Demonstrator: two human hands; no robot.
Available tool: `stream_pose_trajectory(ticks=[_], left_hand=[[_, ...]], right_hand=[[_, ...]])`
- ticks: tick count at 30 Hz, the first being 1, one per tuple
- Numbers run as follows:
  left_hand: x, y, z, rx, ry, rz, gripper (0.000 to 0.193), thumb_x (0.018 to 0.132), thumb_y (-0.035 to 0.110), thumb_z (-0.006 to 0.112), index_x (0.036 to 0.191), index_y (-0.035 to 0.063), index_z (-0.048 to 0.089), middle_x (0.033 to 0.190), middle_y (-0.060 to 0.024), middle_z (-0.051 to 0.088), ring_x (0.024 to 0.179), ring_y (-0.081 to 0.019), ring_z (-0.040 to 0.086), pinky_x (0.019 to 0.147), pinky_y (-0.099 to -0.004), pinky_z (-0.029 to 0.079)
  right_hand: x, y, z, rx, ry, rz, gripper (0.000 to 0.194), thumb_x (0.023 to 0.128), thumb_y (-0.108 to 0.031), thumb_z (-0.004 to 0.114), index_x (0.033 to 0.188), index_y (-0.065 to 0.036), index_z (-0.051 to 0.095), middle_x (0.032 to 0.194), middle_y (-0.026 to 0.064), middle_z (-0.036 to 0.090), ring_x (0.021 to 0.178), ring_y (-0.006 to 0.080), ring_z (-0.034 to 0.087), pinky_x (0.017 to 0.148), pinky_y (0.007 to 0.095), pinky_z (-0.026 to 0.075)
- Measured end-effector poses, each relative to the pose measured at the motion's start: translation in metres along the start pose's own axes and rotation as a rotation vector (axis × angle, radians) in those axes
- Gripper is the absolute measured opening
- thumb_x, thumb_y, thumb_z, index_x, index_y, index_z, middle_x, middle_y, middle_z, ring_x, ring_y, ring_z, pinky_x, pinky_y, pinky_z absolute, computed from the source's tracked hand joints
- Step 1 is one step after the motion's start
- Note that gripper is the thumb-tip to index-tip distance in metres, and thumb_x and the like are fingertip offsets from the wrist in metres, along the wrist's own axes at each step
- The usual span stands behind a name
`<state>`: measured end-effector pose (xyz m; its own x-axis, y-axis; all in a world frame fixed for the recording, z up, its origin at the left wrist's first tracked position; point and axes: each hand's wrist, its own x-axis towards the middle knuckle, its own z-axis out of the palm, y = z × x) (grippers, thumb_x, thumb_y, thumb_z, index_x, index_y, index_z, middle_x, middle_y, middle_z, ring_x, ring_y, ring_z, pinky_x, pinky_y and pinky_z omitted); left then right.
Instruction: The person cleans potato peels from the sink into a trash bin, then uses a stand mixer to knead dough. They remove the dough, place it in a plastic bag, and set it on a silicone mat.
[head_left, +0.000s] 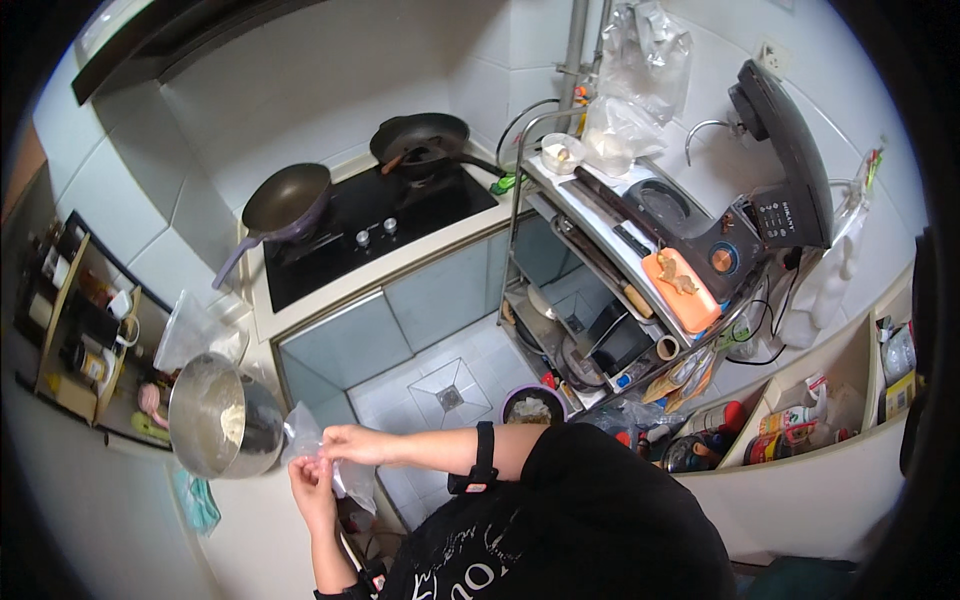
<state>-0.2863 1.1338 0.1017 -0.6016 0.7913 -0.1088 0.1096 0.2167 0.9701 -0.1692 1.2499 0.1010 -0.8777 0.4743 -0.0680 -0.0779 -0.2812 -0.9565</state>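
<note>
My left hand and my right hand meet over the counter's edge, fingertips pinched together. Between them is a thin clear plastic bag, part of it hanging below my right wrist and part sticking up past the fingers. Just beyond my hands a steel mixing bowl stands on the pale counter, tilted in view. Inside it lies a lump of pale dough, with whitish residue on the wall. My fingers hide the spot where they grip the film.
A wok and a frying pan sit on the black cooktop. A wheeled-looking metal rack carries a SOKANY stand mixer and ginger on an orange tray. A bin stands on the floor.
</note>
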Motion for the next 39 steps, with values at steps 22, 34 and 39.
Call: stream_pose_trajectory(ticks=[22,34,39], left_hand=[[0.005,0.064,0.107,-0.571,-0.862,-0.306,0.046,0.082,0.020,0.067,0.119,0.0047,0.046,0.075,-0.0014,0.057,0.059,-0.0060,0.049,0.051,-0.0226,0.040],[-0.013,0.129,0.017,-0.870,0.065,0.139,0.095,0.070,0.073,0.055,0.132,0.0026,0.038,0.128,-0.0154,0.046,0.121,-0.0316,0.045,0.097,-0.0496,0.043],[-0.039,0.079,0.023,-1.146,0.016,-0.019,0.097,0.071,0.075,0.049,0.133,0.0019,0.037,0.134,-0.0164,0.043,0.125,-0.0334,0.041,0.101,-0.0504,0.038]], right_hand=[[-0.032,-0.094,-0.240,0.382,0.432,-0.094,0.009,0.091,-0.018,0.056,0.097,-0.012,0.053,0.061,-0.0043,0.045,0.047,0.0043,0.038,0.043,0.0168,0.032],[0.005,-0.079,-0.123,-0.548,-0.176,-0.318,0.058,0.081,-0.028,0.069,0.130,-0.008,0.045,0.132,0.0130,0.043,0.114,0.0219,0.048,0.090,0.0377,0.043],[0.026,-0.127,-0.066,-0.597,-0.422,-0.484,0.035,0.083,-0.013,0.064,0.115,-0.004,0.053,0.112,0.0103,0.058,0.095,0.0198,0.058,0.076,0.0304,0.046]])
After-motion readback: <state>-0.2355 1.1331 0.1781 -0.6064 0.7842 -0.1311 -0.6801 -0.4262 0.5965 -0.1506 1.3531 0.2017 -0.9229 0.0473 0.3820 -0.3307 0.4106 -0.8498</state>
